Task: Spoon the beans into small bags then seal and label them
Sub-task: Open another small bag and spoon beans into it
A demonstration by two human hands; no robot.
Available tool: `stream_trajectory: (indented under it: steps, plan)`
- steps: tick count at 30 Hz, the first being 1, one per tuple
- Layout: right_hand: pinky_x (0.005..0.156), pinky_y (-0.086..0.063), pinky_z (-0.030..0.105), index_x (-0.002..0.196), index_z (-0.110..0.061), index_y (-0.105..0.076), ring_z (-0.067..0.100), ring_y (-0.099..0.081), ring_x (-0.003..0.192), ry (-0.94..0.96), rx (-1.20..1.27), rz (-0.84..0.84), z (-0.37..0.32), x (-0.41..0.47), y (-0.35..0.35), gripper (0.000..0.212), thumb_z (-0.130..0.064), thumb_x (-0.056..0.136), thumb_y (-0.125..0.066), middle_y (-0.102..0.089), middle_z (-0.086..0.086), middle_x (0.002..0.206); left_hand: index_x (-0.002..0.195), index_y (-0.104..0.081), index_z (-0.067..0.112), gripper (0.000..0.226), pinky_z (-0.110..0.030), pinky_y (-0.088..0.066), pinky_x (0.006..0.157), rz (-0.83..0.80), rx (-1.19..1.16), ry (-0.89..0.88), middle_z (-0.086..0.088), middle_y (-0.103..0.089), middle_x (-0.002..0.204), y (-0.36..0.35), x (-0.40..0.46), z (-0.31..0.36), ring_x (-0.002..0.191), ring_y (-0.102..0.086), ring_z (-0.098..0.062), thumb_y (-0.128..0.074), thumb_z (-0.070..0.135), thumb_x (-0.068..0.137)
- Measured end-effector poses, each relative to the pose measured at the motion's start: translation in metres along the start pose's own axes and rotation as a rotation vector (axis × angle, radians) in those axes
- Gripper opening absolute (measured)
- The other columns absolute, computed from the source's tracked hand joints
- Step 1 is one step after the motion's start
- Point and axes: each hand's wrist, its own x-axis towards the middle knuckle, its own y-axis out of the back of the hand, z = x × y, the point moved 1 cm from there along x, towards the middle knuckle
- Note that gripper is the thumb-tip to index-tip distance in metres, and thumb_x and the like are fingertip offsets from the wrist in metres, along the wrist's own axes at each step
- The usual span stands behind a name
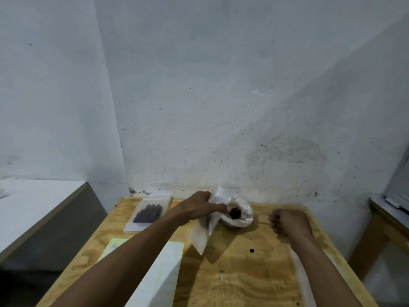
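Note:
My left hand (200, 207) grips the mouth of a small clear plastic bag (204, 227), which hangs tilted over the wooden table (243, 280). My right hand (287, 221) is curled round the handle of a clear spoon (259, 214). The spoon's bowl carries dark beans (235, 212) at the bag's opening, above a white bowl (241, 220). A filled bag of dark beans (148, 213) lies flat at the table's far left.
A yellow-edged sheet of white paper (163, 271) lies under my left forearm, with a small yellow sheet (112, 247) beside it. A single dark bean (251, 250) lies loose on the table. A white counter (33, 204) stands at the left, another table (385, 220) at the right.

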Motion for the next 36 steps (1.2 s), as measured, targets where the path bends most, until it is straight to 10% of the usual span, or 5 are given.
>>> stream_trajectory:
  steps: [8,24,29,36]
  plan:
    - [0.037,-0.038,0.022,0.078,0.001,-0.06,0.023,-0.049,0.048,0.043,0.102,-0.106,-0.063,-0.008,0.0,0.021,-0.005,0.098,-0.055,-0.057,0.014,0.063,0.132,-0.06,0.032,0.065,-0.022,-0.044,0.078,0.111,0.146,-0.119,0.013,-0.063,0.123,0.018,-0.01,-0.014,0.107,-0.059,-0.011,-0.082,0.052,0.075]
    - [0.063,-0.059,0.034,0.087,-0.023,-0.075,0.009,-0.068,0.056,0.716,-0.277,-0.038,-0.084,-0.051,-0.026,0.02,-0.024,0.098,-0.059,-0.074,-0.005,0.072,0.124,-0.062,0.033,0.064,-0.035,-0.053,0.094,0.095,-0.003,-0.063,0.011,-0.067,0.117,0.028,-0.015,-0.029,0.104,-0.063,-0.009,-0.081,0.058,0.069]
    - [0.063,-0.06,0.045,0.072,-0.015,-0.074,0.026,-0.068,0.06,0.651,-0.512,0.112,-0.068,-0.034,-0.014,0.031,-0.029,0.094,-0.057,-0.071,0.005,0.064,0.119,-0.067,0.03,0.049,-0.032,-0.051,0.097,0.008,-0.17,-0.07,0.013,-0.07,0.114,0.02,-0.015,-0.018,0.107,-0.064,-0.01,-0.079,0.052,0.078]
    - [0.047,-0.038,0.027,0.053,0.001,-0.06,0.028,-0.055,0.043,0.45,-0.572,0.202,-0.013,-0.015,-0.031,0.044,-0.022,0.09,-0.058,-0.065,0.019,0.056,0.117,-0.074,0.024,0.061,-0.047,-0.048,0.107,-0.065,-0.204,-0.026,0.005,-0.073,0.118,-0.008,0.003,0.003,0.112,-0.066,-0.019,-0.077,0.064,0.07]
